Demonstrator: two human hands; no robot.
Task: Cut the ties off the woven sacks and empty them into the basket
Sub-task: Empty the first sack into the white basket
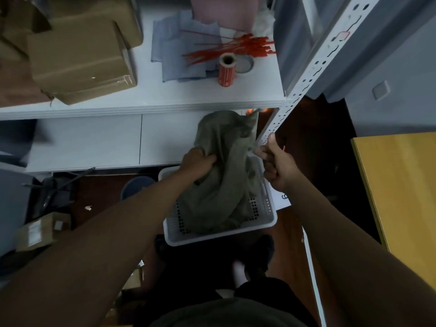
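Left hand (199, 161) grips olive sack (224, 175) over basket (219, 237); right hand (277, 165) pinches edge; contents hidden.

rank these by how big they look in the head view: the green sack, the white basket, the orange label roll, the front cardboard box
1. cardboard box and green sack: look alike, and the box sits nearer the camera, so unranked
2. white basket: partly covered by the sack, so unsure
3. orange label roll: clearly smallest
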